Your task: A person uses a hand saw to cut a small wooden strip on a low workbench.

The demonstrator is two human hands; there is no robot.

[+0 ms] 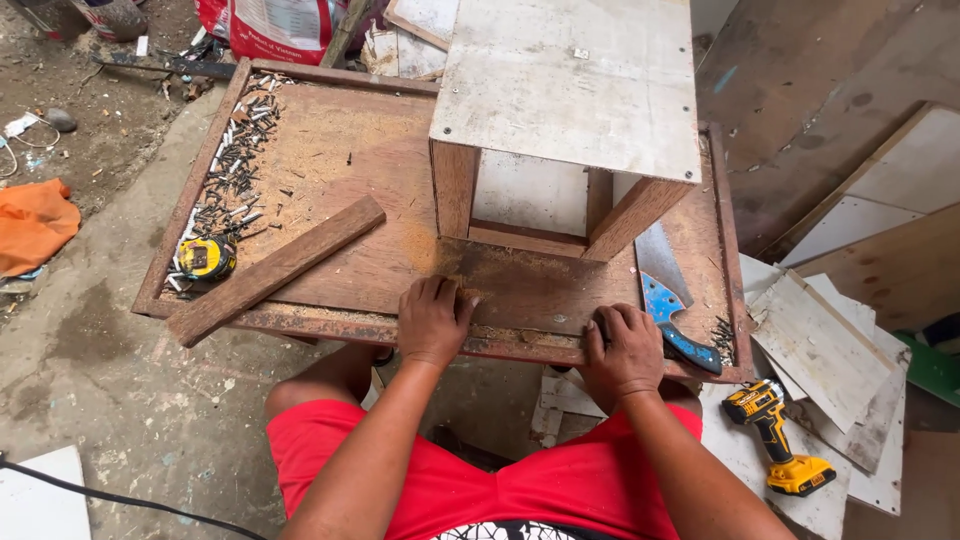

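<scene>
The left hand lies flat with its fingers bent a little, pressing down on a dark wooden board. The right hand also rests on that board at its near right corner, with the fingers curled over the edge; it holds nothing else. The board is brown, flat and dusty with sawdust. It lies on the near side of a big wooden tray table, and its long side runs left to right, along the edge close to the person. Just behind the board stands a wooden stool with a pale top and brown legs. A long wooden stick lies slanted on the left, well apart from the hands. A saw with a blue handle lies just beside the right hand. A yellow drill sits on pale boards on the floor. A yellow tape measure sits near a pile of nails.
</scene>
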